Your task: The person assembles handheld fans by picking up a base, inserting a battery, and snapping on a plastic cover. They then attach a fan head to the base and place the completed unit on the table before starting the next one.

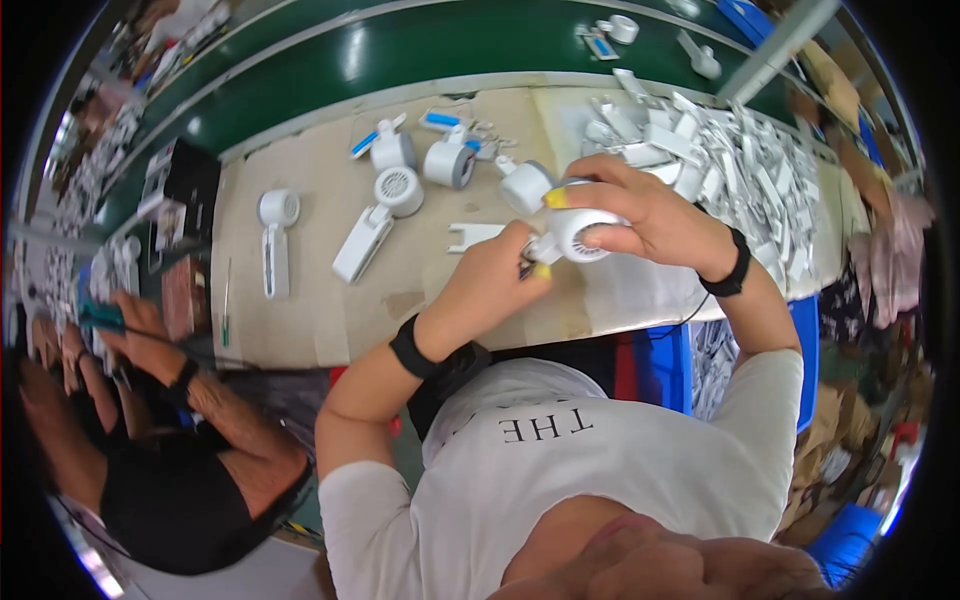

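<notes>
A small white handheld fan point(572, 240) with a slotted round grille is held between my hands above the table. My right hand point(655, 215) wraps round its round head, fingers over the top and thumb by the grille. My left hand point(490, 272) pinches the narrow neck piece of the fan; small dark parts at the fingertips are partly hidden. Just behind sits another white fan head point(524, 186). Next to my left hand lies a flat white handle shell point(472, 237). Farther left rest a fan with its handle point(364, 240) and one more fan point(276, 245).
White handle shells point(715, 165) are heaped at the right. Fan heads with wires and blue parts point(448, 155) lie at the back, before a green conveyor belt point(360, 55). A thin screwdriver point(226, 310) lies at left, near a co-worker's hand point(145, 335). A blue bin point(675, 365) stands below the table.
</notes>
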Demonstrator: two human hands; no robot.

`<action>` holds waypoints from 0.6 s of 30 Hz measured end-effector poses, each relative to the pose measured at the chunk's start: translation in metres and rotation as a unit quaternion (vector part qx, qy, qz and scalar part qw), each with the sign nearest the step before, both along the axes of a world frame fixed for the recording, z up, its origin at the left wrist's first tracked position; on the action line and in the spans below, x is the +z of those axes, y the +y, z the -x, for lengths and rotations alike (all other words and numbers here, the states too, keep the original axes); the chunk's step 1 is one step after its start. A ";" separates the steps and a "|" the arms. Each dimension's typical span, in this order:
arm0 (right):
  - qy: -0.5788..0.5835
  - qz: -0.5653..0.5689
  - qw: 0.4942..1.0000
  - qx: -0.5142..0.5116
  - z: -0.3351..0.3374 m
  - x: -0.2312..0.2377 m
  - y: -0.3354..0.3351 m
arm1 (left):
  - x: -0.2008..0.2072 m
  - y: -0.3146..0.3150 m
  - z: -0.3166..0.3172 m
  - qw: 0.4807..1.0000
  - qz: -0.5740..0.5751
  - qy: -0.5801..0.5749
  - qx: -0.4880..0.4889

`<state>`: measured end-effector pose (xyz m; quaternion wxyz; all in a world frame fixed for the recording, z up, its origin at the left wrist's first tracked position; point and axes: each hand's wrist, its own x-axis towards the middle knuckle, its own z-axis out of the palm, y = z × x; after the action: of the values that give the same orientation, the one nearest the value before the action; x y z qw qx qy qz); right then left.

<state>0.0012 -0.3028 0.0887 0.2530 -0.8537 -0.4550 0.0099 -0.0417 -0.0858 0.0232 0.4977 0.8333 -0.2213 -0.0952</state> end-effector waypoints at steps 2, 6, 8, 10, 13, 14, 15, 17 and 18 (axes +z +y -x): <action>0.105 -0.048 0.993 0.017 -0.002 -0.015 0.000 | -0.007 0.003 0.005 0.999 -0.028 0.014 0.021; 0.020 -0.065 0.997 0.037 0.009 -0.045 0.000 | -0.021 0.006 0.017 0.999 -0.043 0.005 -0.022; 0.059 -0.110 0.992 0.027 0.015 -0.056 -0.001 | -0.025 0.010 0.018 0.992 0.031 0.114 -0.044; 0.060 -0.122 0.991 0.009 0.020 -0.066 -0.006 | -0.023 0.008 0.019 0.982 0.048 0.172 -0.066; 0.173 -0.213 0.962 -0.004 0.023 -0.073 -0.018 | -0.029 0.006 0.024 0.962 0.115 0.234 -0.080; 0.236 -0.208 0.946 -0.080 0.021 -0.068 -0.032 | -0.031 0.010 0.025 0.928 0.236 0.284 -0.050; 0.297 -0.199 0.921 -0.155 0.019 -0.066 -0.048 | -0.033 0.013 0.027 0.876 0.352 0.328 -0.019; 0.025 -0.065 0.968 -0.241 0.010 -0.078 -0.090 | -0.027 0.016 0.016 0.875 0.395 0.279 0.030; -0.083 0.034 0.958 -0.274 0.010 -0.089 -0.116 | -0.022 0.017 0.007 0.870 0.433 0.227 0.068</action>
<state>-0.0092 -0.4190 -0.0001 0.1787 -0.9515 -0.2223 -0.1152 -0.0485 -0.0685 0.0007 0.8501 0.5029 -0.0641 -0.1426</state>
